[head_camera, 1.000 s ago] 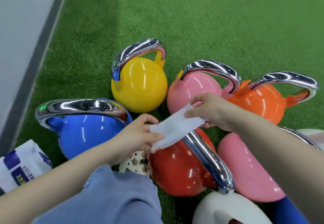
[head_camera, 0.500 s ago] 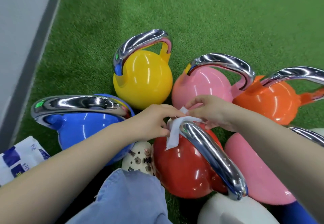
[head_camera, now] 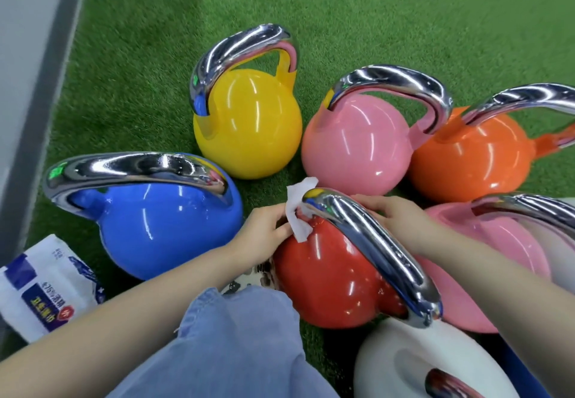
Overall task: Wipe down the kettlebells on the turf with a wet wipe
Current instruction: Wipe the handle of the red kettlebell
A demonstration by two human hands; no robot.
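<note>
Several glossy kettlebells with chrome handles stand close together on the green turf (head_camera: 357, 8). The red kettlebell (head_camera: 326, 276) is nearest me, its handle running toward me. A white wet wipe (head_camera: 298, 214) is wrapped round the far end of that handle. My left hand (head_camera: 264, 229) pinches the wipe on the left side of the handle. My right hand (head_camera: 392, 217) curls its fingers against the handle from the right; whether it touches the wipe is hidden. Around the red one stand a blue kettlebell (head_camera: 161, 220), a yellow kettlebell (head_camera: 249, 123), a pink kettlebell (head_camera: 354, 148) and an orange kettlebell (head_camera: 473, 154).
A white and blue wipes packet (head_camera: 43, 288) lies on the turf at lower left. A grey floor strip (head_camera: 34, 70) borders the turf on the left. A second pink kettlebell (head_camera: 504, 242) and a white kettlebell (head_camera: 404, 363) crowd the right. My denim-clad knee (head_camera: 224, 351) fills the bottom centre.
The wipe went from being stretched flat between both hands above the red kettlebell to being wrapped round the far end of its handle. Both hands came down onto the handle.
</note>
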